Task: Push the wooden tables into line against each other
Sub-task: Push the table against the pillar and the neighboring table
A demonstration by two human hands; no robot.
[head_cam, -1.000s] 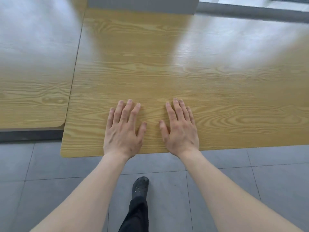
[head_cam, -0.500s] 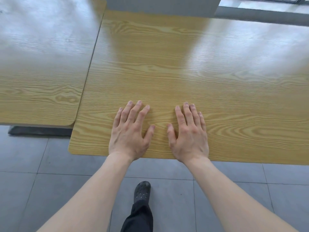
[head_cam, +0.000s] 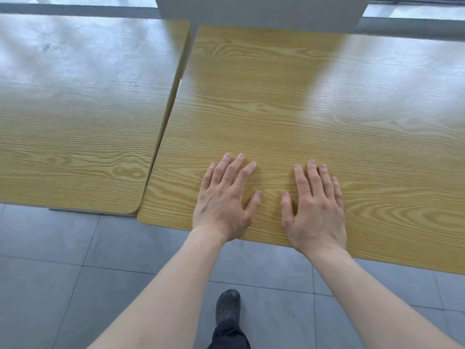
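Note:
Two light wooden tables fill the view. The right table point(head_cam: 289, 102) has both my hands flat on its near edge. My left hand point(head_cam: 224, 200) lies palm down with fingers spread, and my right hand point(head_cam: 314, 207) lies the same way beside it. The left table point(head_cam: 75, 122) stands side by side with the right one, their long edges nearly touching near me and a thin gap widening toward the far end. The right table's near edge sticks out slightly closer to me than the left table's rounded corner.
A grey pillar or wall block point(head_cam: 259, 8) rises at the far end of the tables. Grey floor tiles point(head_cam: 63, 273) lie under me. My dark shoe point(head_cam: 227, 307) stands on the floor below my arms.
The right table's near edge has drawn closer into line with the left table's. The step between the two near edges has shrunk. My hands stayed flat on the tabletop.

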